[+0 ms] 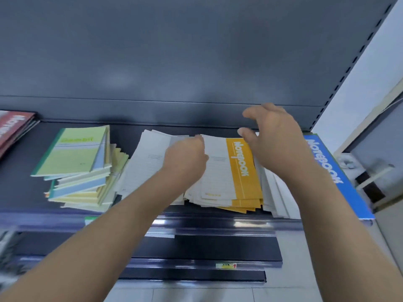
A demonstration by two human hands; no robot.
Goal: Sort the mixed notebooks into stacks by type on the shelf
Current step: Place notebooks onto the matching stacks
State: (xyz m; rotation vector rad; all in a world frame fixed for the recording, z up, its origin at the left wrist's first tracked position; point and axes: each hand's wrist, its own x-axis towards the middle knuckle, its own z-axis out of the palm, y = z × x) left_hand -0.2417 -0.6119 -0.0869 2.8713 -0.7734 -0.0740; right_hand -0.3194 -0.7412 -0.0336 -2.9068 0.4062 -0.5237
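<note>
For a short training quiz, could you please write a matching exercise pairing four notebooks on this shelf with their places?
Things:
1. red notebook
2. green notebook
3. yellow notebook
4. blue notebook

Places:
A. between the left hand and the right hand
B. far right end of the shelf
C. far left edge of the view
D. on top of the pastel stack

Pairs: 1-C; 2-D; 3-A; 4-B

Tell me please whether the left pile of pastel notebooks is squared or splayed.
Splayed: the pastel paper notebook pile shows staggered edges beneath its green cover.
</note>
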